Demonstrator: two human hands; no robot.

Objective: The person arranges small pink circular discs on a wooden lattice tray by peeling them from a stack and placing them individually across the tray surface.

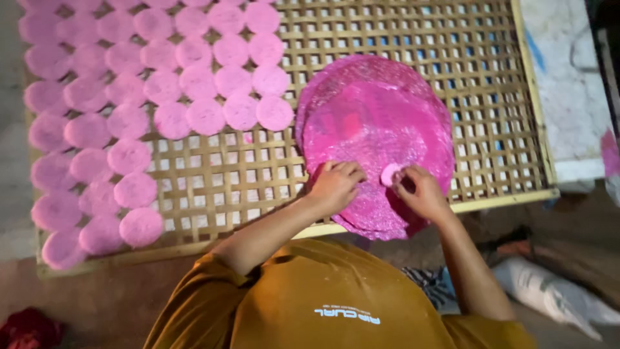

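A large round magenta tray (pixel 378 123) rests on a woven bamboo rack (pixel 452 52), at its near right part. My left hand (pixel 334 186) lies on the tray's near edge, fingers curled. My right hand (pixel 421 192) pinches a small pale pink disc (pixel 390 174) just above the tray surface, and the left fingertips are close beside the disc. Several round pink discs (pixel 161 90) lie in rows over the left half of the rack, touching one another.
The rack's right part (pixel 491 97) is bare lattice. A white painted surface (pixel 568 71) lies right of the rack. A white sack (pixel 555 291) and striped cloth (pixel 433 281) lie on the floor at the lower right. A red cloth (pixel 29 329) sits at the lower left.
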